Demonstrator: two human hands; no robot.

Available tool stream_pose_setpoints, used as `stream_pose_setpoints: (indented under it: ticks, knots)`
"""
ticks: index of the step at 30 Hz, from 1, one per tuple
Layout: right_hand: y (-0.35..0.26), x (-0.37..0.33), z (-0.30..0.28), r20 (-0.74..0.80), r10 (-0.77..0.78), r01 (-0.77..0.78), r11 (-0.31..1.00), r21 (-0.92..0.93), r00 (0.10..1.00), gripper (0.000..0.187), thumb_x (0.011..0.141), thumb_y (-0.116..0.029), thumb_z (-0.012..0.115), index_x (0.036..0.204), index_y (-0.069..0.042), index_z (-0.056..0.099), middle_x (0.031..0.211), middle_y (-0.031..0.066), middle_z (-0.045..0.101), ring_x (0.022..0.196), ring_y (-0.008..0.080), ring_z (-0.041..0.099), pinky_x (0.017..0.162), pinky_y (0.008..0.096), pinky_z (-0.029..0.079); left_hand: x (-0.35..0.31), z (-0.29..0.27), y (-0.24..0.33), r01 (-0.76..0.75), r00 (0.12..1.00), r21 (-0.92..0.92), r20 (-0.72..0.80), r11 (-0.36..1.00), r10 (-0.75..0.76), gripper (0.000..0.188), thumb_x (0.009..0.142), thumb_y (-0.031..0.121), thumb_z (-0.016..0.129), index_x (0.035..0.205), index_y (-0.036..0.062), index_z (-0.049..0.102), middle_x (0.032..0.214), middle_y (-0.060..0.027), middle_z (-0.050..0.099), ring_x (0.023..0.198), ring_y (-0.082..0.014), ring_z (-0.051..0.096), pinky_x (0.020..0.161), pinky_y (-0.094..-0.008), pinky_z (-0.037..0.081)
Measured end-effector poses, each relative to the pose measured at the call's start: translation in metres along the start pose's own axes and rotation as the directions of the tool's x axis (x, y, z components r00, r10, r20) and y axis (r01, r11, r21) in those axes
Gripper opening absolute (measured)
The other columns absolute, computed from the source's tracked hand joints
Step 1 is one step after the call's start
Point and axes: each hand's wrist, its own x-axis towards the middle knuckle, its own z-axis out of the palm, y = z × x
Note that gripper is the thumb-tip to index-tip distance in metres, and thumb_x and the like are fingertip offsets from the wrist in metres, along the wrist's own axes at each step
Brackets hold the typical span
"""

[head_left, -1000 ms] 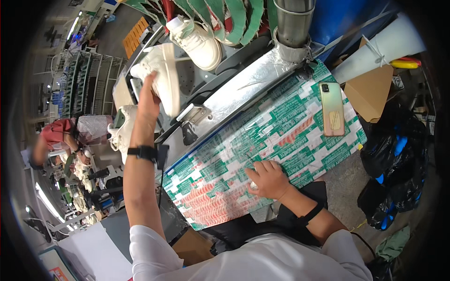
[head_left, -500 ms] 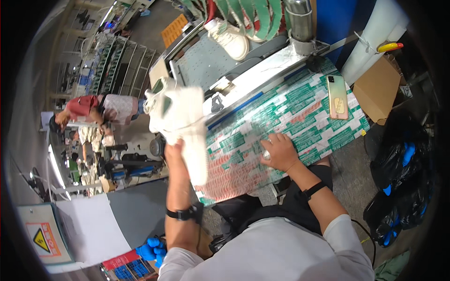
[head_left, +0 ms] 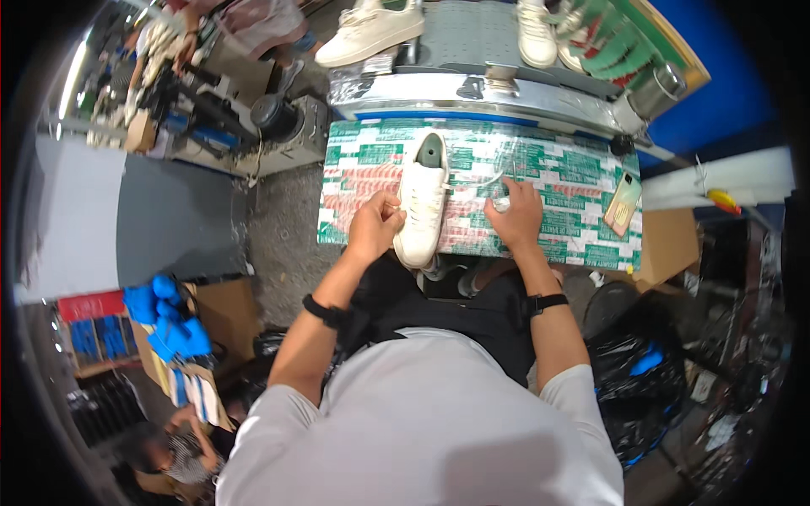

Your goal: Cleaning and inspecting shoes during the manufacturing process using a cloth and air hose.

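Observation:
A cream sneaker (head_left: pixel 422 198) with a dark green insole rests on the taped tabletop (head_left: pixel 354 173), its toe toward me at the near edge. My left hand (head_left: pixel 374 226) is at the shoe's left side, with bent fingers and thumb pinched against its edge. To the right of the shoe, my right hand (head_left: pixel 517 212) curls around a small whitish thing (head_left: pixel 501 204), mostly covered by the fingers; I cannot make out its kind. A thin, clear curved line shows on the table just beyond that hand.
Beyond the table, a grey conveyor (head_left: pixel 472 35) carries another cream sneaker (head_left: pixel 371 34) and more shoes (head_left: pixel 537 34). A phone (head_left: pixel 623 205) lies at the table's right. A metal cylinder (head_left: pixel 656 91) stands at the back right. Black bags (head_left: pixel 637 371) are on the floor at right.
The sneaker in my left hand has come down from the air at the left onto the table. My view has turned toward the table. My right hand still holds its small whitish thing.

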Motion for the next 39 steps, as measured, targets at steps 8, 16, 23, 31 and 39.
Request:
stream_pose_setpoints:
  ticks: [8,16,23,31,39]
  knots:
    - [-0.099,-0.059,-0.032,0.217,0.163,-0.245,0.866,0.437,0.962,0.085,0.086,-0.026,0.086,0.157,0.006,0.055,0.127,0.026,0.07,0.118,0.0438,0.068,0.104,0.0512,0.055,0.042,-0.097,0.011,0.178,0.984,-0.432,0.061,0.884,-0.168,0.01,0.101,0.006,0.074,0.109,0.0116,0.077,0.1,0.0025,0.074,0.091,-0.0079,0.069,0.083,-0.0277,0.058]
    - [-0.174,-0.028,-0.031,0.157,-0.299,0.22,0.896,0.384,0.941,0.093,0.079,-0.027,0.089,0.158,0.007,0.053,0.12,0.0193,0.066,0.109,0.0404,0.064,0.097,0.0526,0.052,0.053,-0.085,0.083,0.29,0.89,-0.59,0.457,0.754,0.016,0.008,0.103,0.007,0.072,0.111,0.0087,0.074,0.095,0.0027,0.069,0.075,-0.0086,0.064,0.063,-0.0252,0.058]
    - [-0.183,-0.023,-0.015,0.221,-0.411,0.392,0.911,0.125,0.884,0.099,0.081,-0.03,0.09,0.161,0.01,0.047,0.121,0.0182,0.064,0.109,0.0392,0.061,0.1,0.0531,0.048,0.092,-0.098,0.091,-0.383,0.922,0.375,0.1,0.844,0.374,0.026,0.1,0.014,0.08,0.123,0.0031,0.076,0.116,-0.0141,0.077,0.1,-0.0268,0.073,0.093,-0.0411,0.06]
    - [-0.213,-0.01,-0.018,0.243,-0.303,0.279,0.952,0.128,0.922,0.08,0.084,-0.027,0.087,0.15,0.01,0.06,0.116,0.0191,0.066,0.106,0.0395,0.064,0.098,0.052,0.053,0.109,-0.067,0.1,-0.618,0.751,0.307,0.502,0.724,0.429,0.038,0.089,0.027,0.092,0.12,0.0064,0.083,0.153,-0.0178,0.07,0.129,-0.0394,0.072,0.108,-0.045,0.057]
    - [-0.251,-0.032,-0.039,0.576,-0.352,-0.115,0.775,0.621,0.738,0.07,0.087,-0.025,0.088,0.145,0.007,0.064,0.113,0.0228,0.072,0.105,0.038,0.072,0.097,0.0472,0.057,0.112,-0.063,0.089,-0.529,0.799,0.235,0.462,0.815,0.386,0.036,0.087,0.025,0.095,0.114,0.0041,0.081,0.152,-0.0154,0.071,0.113,-0.0302,0.075,0.099,-0.0415,0.061]
